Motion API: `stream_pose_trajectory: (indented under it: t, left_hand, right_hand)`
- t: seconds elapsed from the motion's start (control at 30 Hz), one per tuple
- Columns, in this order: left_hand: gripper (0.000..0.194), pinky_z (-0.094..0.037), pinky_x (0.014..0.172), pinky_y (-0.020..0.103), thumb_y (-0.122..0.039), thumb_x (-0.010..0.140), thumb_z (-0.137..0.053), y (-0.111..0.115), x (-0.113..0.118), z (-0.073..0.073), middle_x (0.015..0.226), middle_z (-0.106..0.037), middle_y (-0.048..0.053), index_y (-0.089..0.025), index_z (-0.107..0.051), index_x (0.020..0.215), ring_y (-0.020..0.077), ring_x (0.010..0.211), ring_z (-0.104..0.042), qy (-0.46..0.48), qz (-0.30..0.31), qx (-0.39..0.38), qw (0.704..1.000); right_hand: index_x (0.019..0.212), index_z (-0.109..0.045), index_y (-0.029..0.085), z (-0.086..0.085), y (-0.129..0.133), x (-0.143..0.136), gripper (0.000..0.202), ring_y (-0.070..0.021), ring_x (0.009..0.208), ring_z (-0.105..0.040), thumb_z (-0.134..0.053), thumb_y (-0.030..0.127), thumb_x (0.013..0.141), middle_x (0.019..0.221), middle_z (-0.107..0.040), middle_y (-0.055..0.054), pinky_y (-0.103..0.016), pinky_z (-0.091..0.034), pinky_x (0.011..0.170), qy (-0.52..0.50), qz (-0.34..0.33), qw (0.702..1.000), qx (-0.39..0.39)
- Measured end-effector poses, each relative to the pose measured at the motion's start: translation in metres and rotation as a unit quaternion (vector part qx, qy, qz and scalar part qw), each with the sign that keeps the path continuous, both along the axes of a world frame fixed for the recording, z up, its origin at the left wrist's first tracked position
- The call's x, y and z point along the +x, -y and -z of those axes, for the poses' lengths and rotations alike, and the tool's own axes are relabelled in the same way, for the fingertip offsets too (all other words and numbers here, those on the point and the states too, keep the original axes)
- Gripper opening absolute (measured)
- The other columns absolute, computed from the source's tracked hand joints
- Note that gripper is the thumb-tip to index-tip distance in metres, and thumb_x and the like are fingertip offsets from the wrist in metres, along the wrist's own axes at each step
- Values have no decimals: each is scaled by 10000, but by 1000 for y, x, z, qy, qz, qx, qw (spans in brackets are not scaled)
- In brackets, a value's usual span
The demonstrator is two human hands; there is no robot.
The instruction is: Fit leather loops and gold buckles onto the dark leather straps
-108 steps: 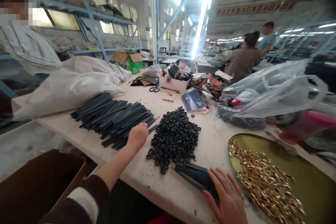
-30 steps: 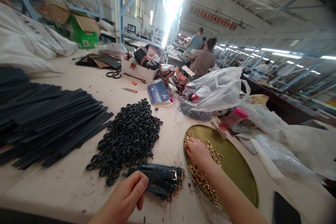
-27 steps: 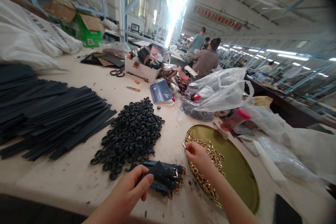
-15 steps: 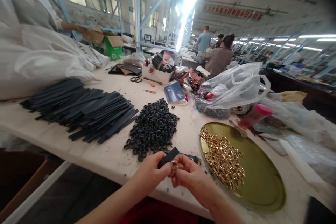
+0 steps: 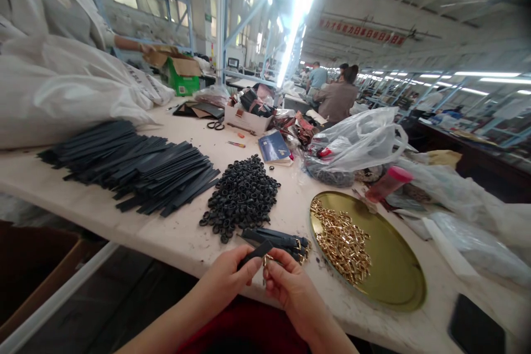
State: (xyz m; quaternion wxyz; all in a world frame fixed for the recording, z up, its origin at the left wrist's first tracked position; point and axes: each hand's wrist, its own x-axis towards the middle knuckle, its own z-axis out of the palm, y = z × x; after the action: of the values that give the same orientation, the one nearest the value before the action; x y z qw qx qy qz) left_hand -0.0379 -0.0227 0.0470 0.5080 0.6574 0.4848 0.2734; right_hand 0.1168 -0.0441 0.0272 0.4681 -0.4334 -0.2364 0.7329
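Observation:
My left hand (image 5: 232,275) pinches a short black strap (image 5: 260,250) between thumb and fingers. Against the strap's end, my right hand (image 5: 288,282) grips a small gold buckle (image 5: 266,265), partly hidden by the fingertips. Just beyond both hands lies a bundle of black straps (image 5: 274,237) with gold buckles on their right ends. Behind that bundle is a heap of small black loops (image 5: 244,196). Flat black strips (image 5: 141,166) are stacked to the left. On the right, a round gold tray (image 5: 400,265) carries a pile of gold buckles (image 5: 342,240).
A black phone (image 5: 477,323) lies at the lower right. Farther back are a blue booklet (image 5: 274,146), scissors (image 5: 215,125), a clear plastic bag (image 5: 365,138) and a pink-lidded container (image 5: 388,183). At upper left, a person stands behind a large white sack (image 5: 62,88).
The view has shifted, bringing more of the phone into sight. My hands have drawn nearer the table's front edge, uncovering the strap bundle. The strap and buckle stay in my fingers.

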Motion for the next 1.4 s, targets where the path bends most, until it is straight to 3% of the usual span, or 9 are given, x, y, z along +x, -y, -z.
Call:
stream_pose_trajectory:
  t: [0.23, 0.43, 0.57, 0.67, 0.77, 0.87, 0.97, 1.1, 1.4]
  left_hand:
    - [226, -328, 510, 206, -313, 747, -423, 2, 6, 12, 552, -500, -30, -142, -544, 661, 113, 543, -445, -24, -7, -43, 999]
    - [180, -354, 534, 213, -270, 709, -443, 3, 9, 19, 604, -563, -16, -137, -563, 708, 133, 588, -498, -12, 2, -66, 998]
    - [159, -377, 592, 222, -231, 717, -412, 2, 10, 24, 608, -592, -13, -153, -537, 659, 139, 613, -532, -20, -16, -55, 998]
    - [166, -365, 566, 219, -249, 728, -412, 1, 12, 25, 596, -577, -17, -156, -528, 655, 134, 587, -513, -44, -33, -44, 998]
    - [183, -336, 534, 217, -286, 732, -442, -1, 14, 24, 612, -557, -15, -149, -546, 669, 132, 585, -482, -74, -28, -33, 996]
    - [260, -321, 526, 208, -354, 785, -416, -3, 13, 22, 581, -507, -31, -153, -545, 681, 118, 565, -448, -46, 11, -41, 998]
    - [325, -318, 527, 202, -390, 839, -331, -3, 12, 21, 552, -461, -45, -162, -533, 725, 111, 547, -436, -34, 18, -47, 998]
    - [293, -323, 554, 203, -361, 844, -340, -5, 12, 19, 613, -494, -30, -175, -533, 726, 121, 595, -463, -64, 37, -22, 997]
    - [259, -300, 564, 216, -293, 841, -366, -13, 16, 13, 657, -563, -5, -187, -540, 681, 141, 633, -499, -131, 58, 47, 989]
  right_hand:
    - [937, -606, 173, 4, 11, -4, 344, -63, 520, -481, -714, 334, 653, 646, -564, 22, -192, -416, 520, 5, -54, 998, 14]
    - [966, -619, 170, 4, 8, 1, 299, -55, 488, -417, -639, 346, 726, 617, -501, 40, -188, -361, 486, 106, -114, 985, 78]
    - [1133, -531, 226, 9, 10, 3, 444, -81, 600, -505, -655, 262, 709, 745, -555, 22, -222, -412, 590, 44, -131, 988, 62]
    - [1201, -466, 240, 16, 8, 2, 584, -101, 612, -532, -696, 279, 667, 728, -580, 27, -247, -423, 609, 74, -101, 988, 90]
    - [1094, -558, 204, 23, 3, 3, 449, -105, 539, -505, -659, 383, 696, 641, -584, 24, -244, -414, 531, 155, -48, 979, 122]
    - [893, -646, 171, 24, -4, 7, 285, -96, 540, -491, -672, 365, 687, 653, -600, 10, -231, -413, 522, 178, -10, 976, 125]
    - [822, -649, 179, 22, -11, 10, 243, -68, 539, -502, -730, 306, 632, 665, -590, 29, -198, -435, 531, 85, 60, 994, 30]
    - [828, -644, 188, 18, -16, 7, 329, -34, 541, -523, -795, 251, 543, 677, -581, 42, -143, -457, 526, -60, 110, 988, -88]
    - [794, -639, 181, 18, -19, 2, 304, -33, 515, -504, -787, 299, 557, 640, -551, 49, -132, -426, 470, -53, 123, 989, -62]
